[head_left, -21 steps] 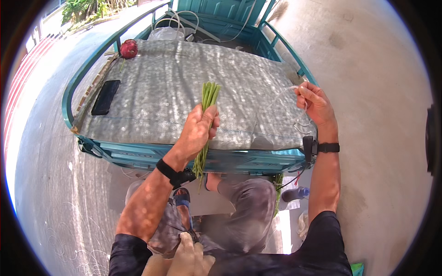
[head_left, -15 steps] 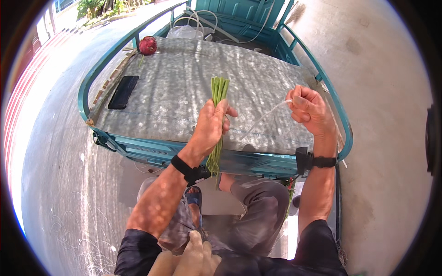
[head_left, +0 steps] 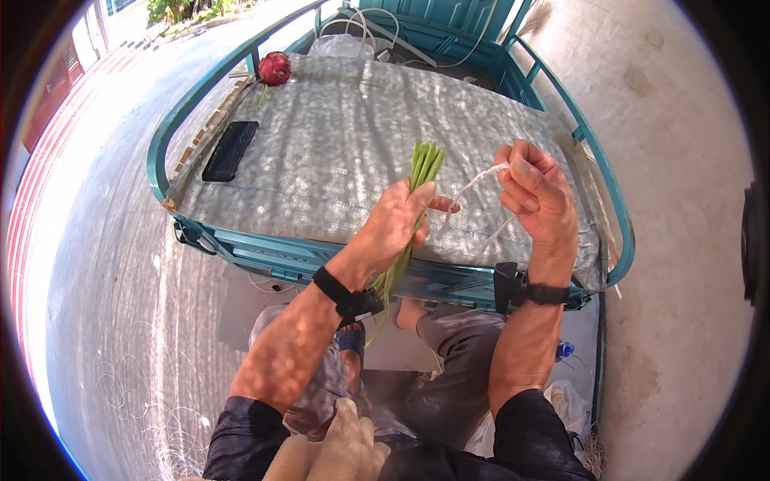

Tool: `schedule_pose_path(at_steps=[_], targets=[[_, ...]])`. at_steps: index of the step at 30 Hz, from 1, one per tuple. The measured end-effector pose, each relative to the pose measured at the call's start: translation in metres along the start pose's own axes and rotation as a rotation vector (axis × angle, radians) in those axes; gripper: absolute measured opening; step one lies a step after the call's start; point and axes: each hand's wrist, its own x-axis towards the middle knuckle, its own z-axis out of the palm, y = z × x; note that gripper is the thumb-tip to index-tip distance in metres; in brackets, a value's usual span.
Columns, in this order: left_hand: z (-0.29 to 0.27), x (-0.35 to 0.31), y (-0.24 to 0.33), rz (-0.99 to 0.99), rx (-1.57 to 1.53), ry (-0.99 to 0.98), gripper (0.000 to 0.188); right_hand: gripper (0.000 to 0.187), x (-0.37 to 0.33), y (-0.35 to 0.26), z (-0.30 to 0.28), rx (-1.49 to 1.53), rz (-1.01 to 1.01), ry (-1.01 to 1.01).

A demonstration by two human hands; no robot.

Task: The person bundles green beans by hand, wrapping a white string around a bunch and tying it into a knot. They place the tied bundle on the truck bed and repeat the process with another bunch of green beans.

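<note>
My left hand (head_left: 399, 218) is closed round a bundle of long green stems (head_left: 427, 164), cut ends up, leafy ends hanging past the edge of the cart bed. Its index finger sticks out to the right, next to a thin white string (head_left: 472, 183). Higher and to the right, my right hand (head_left: 536, 192) pinches that string between thumb and fingers. One length of it droops toward the bundle, and another short piece hangs below the right hand. Whether the string touches the stems I cannot tell.
A woven grey sheet (head_left: 337, 152) covers the bed of a teal cart with side rails (head_left: 164, 132). On it lie a black phone (head_left: 230, 151) and a red dragon fruit (head_left: 275, 69). Farther back is a clear plastic bag (head_left: 341, 46). Loose string (head_left: 164, 433) lies on the ground at left.
The bundle has shifted right and now leans, its top tipped to the right. My right hand has come slightly left, bringing the string closer to my left hand.
</note>
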Motion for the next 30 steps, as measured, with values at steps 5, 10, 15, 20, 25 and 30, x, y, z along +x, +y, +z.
schedule_pose_path(at_steps=[5,10,15,20,25,30], targets=[[0.003,-0.001,-0.001,-0.070,-0.058,-0.075,0.039,0.019,0.002,0.003,-0.009,0.012,-0.055,0.008],[0.001,-0.002,-0.010,-0.086,-0.100,-0.180,0.036,0.020,-0.002,0.002,-0.012,-0.003,-0.067,0.041],[0.011,-0.004,0.001,-0.208,0.091,-0.115,0.033,0.019,-0.008,0.005,-0.020,0.013,-0.056,0.088],[0.014,-0.007,0.000,-0.191,0.140,-0.178,0.033,0.021,-0.013,0.009,-0.032,0.017,-0.110,0.101],[0.010,-0.005,-0.005,-0.153,0.267,-0.293,0.032,0.022,-0.020,0.006,-0.028,-0.107,-0.126,0.082],[0.009,-0.005,-0.007,-0.195,0.377,-0.343,0.029,0.024,-0.019,0.003,-0.017,-0.198,-0.139,0.088]])
